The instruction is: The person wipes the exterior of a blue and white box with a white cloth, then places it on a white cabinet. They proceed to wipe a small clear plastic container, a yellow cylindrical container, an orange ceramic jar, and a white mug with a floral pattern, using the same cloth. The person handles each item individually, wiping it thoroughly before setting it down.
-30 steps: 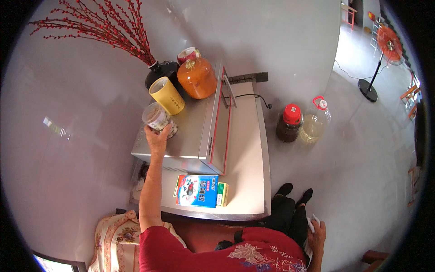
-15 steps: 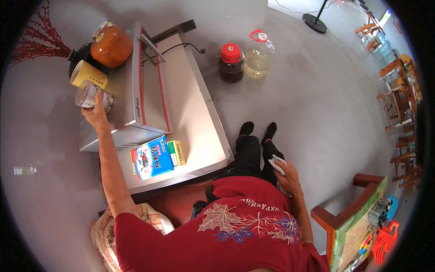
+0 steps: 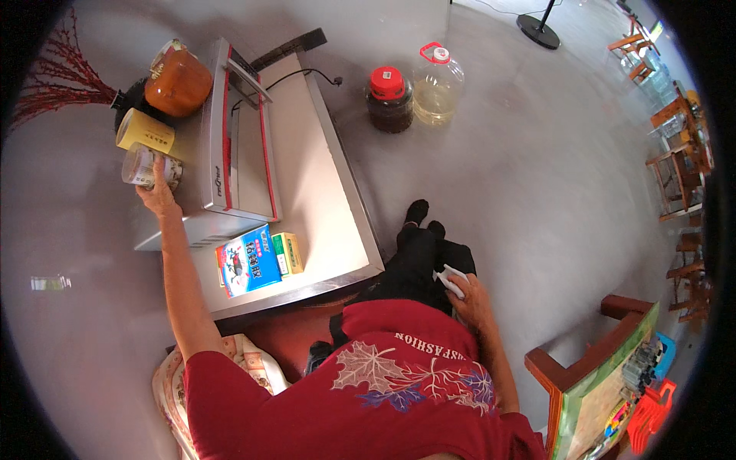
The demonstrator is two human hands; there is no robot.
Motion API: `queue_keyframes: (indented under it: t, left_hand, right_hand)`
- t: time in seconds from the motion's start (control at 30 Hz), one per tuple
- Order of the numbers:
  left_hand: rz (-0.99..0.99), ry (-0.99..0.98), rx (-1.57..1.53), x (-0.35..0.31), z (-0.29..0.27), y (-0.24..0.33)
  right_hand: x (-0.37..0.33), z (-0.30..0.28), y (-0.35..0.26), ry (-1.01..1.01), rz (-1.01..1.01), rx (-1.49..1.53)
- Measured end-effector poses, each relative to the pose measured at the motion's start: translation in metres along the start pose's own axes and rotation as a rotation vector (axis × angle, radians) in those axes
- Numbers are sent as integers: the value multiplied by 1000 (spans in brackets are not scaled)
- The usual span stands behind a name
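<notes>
My left hand (image 3: 159, 198) is wrapped round a clear plastic jar (image 3: 141, 165) with dark and pale bits inside. The jar is tipped on its side at the top of a silver, red-trimmed cabinet (image 3: 198, 165). Touching or close beside it is a yellow canister (image 3: 144, 130). Beyond that come a round jar of orange-brown contents (image 3: 179, 83) and a black vase (image 3: 132, 101) with red branches (image 3: 61, 84). Close to my thigh, my right hand (image 3: 475, 305) grips a folded white cloth or tissue (image 3: 452, 279).
A blue box (image 3: 249, 262) and a green-yellow box (image 3: 288, 254) lie on the white tabletop (image 3: 326, 207). Two large bottles, one dark with a red lid (image 3: 389, 100) and one clear (image 3: 437, 92), stand on the floor. A wooden-framed table (image 3: 590, 383) is at the right.
My right hand has moved left with the white cloth, and my right leg has swung in toward the left one. The left hand still holds the jar. The whole view has shifted slightly.
</notes>
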State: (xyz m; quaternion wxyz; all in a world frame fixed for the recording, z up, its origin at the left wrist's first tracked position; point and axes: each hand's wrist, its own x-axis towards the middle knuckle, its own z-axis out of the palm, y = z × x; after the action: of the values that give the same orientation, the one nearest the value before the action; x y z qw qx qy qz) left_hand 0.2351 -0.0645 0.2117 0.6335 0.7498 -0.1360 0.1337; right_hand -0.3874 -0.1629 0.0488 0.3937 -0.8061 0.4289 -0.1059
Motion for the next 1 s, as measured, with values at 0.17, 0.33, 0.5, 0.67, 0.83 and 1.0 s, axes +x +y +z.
queue_keyframes:
  t: [0.17,0.33,0.5,0.67,0.83,1.0]
  left_hand:
    - [-16,7,-111,-10,3,10]
    - [-36,83,8,-12,6,11]
    - [-42,101,59,-14,5,16]
    - [-9,69,-100,-12,3,10]
    - [-29,36,-213,-18,6,15]
    - [9,41,-357,-22,5,25]
  right_hand:
    - [-6,10,17,35,15,35]
    - [-3,18,19,10,36,59]
    - [2,25,18,5,-23,116]
    - [7,19,5,-92,-16,178]
    - [9,40,20,-81,52,168]
    - [27,46,3,-15,22,150]
